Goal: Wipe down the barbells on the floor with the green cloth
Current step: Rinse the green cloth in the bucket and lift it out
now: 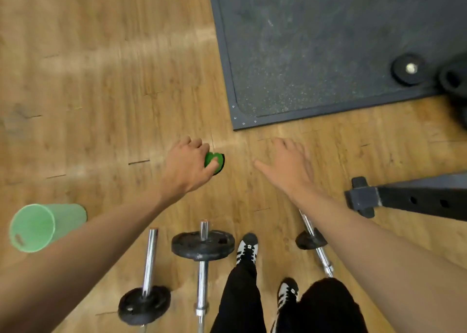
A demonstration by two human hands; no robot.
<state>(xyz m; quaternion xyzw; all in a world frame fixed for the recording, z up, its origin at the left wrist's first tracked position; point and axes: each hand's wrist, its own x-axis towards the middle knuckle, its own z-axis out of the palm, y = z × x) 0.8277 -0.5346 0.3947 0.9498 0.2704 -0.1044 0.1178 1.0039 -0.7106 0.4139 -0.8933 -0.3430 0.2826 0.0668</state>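
Left hand (187, 167) grip tight on green cloth (214, 158), right hand (288, 167) grip slack, three barbells (203, 246) nearby

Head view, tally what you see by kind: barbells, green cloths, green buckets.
Barbells: 3
Cloth: 1
Bucket: 1
Total: 5

Three chrome steel barbells are counted at 6 o'clock: left barbell (149, 257), middle barbell (202, 278), right barbell (323, 258), each fitted with one black round iron plate (203, 244). Two loose black round discs (407, 69) are counted at 2 o'clock on one dark speckled rubber mat (316, 42). One green cloth (214, 158), one pale green plastic bucket (38, 227) at 8 o'clock and two black-and-white shoes (246, 248) are counted.
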